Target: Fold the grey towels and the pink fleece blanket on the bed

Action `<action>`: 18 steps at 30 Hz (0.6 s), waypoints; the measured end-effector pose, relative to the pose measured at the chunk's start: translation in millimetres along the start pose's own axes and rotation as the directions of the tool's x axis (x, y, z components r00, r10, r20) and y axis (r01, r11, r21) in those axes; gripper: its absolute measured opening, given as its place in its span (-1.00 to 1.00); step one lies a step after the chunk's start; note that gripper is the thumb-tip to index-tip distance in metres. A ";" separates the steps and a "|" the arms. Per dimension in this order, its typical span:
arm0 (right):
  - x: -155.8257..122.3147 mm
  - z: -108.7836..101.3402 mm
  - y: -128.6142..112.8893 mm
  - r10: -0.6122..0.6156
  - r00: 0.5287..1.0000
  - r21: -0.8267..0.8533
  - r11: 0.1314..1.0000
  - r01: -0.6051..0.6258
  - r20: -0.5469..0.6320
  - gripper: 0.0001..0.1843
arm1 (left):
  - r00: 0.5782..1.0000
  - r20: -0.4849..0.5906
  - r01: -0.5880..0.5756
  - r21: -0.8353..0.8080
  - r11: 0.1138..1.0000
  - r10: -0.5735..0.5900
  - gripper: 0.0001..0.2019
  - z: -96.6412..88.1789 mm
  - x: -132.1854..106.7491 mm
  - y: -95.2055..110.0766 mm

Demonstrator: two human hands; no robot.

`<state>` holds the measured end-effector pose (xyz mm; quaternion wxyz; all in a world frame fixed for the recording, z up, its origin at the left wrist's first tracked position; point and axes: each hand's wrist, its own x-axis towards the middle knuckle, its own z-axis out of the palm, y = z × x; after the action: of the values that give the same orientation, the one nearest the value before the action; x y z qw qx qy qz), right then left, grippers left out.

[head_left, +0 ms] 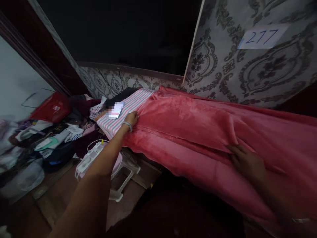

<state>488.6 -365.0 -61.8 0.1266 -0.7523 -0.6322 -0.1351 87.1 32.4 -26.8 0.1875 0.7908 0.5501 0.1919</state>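
A large pink-red fleece blanket (198, 129) lies spread over a table with a striped cover (128, 109). My left hand (132, 118), a bangle on its wrist, reaches far out and pinches the blanket's left edge where it meets the striped cover. My right hand (245, 160) lies flat with fingers stretched on the blanket at the right, beside a fold line. The blanket hangs over the near edge of the table.
A white card (116, 110) lies on the striped cover. Left of the table stand a white iron (89, 158) on a pink stool, a red basket (53, 107) and piles of clothes. A patterned wall with a "277" label (262, 36) stands behind.
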 end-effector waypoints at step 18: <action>-16.1 -1.8 -8.2 -0.106 0.994 0.013 0.994 0.106 0.008 -0.53 | 0.992 0.003 0.122 0.277 0.953 -0.128 -0.62 -6.3 -11.8 15.3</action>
<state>477.8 -379.1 -65.8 0.1215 -0.7175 -0.6726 -0.1344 92.3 16.8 -14.8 0.0930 0.7748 0.6184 0.0928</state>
